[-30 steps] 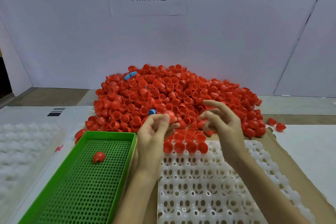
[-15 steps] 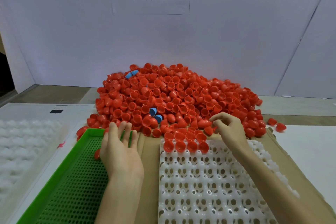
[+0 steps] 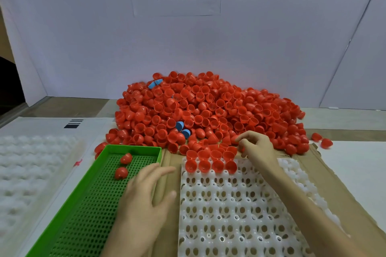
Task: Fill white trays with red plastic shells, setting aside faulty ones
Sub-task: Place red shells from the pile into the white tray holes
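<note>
A big pile of red shells lies against the back wall. In front of it the white tray holds several red shells along its far edge. A green perforated tray to its left holds two red shells. My left hand hovers with spread fingers over the green tray's right rim and holds nothing. My right hand is at the pile's front edge, fingers curled round a red shell.
A stack of white trays sits at the far left. Brown cardboard lies under the white tray. A few blue shells are mixed into the pile. Two loose red shells lie at the right.
My left hand carried a red shell over the green tray and let it go; two shells now lie there. The hand has drawn back rightward. My right hand dropped to the pile's front edge.
</note>
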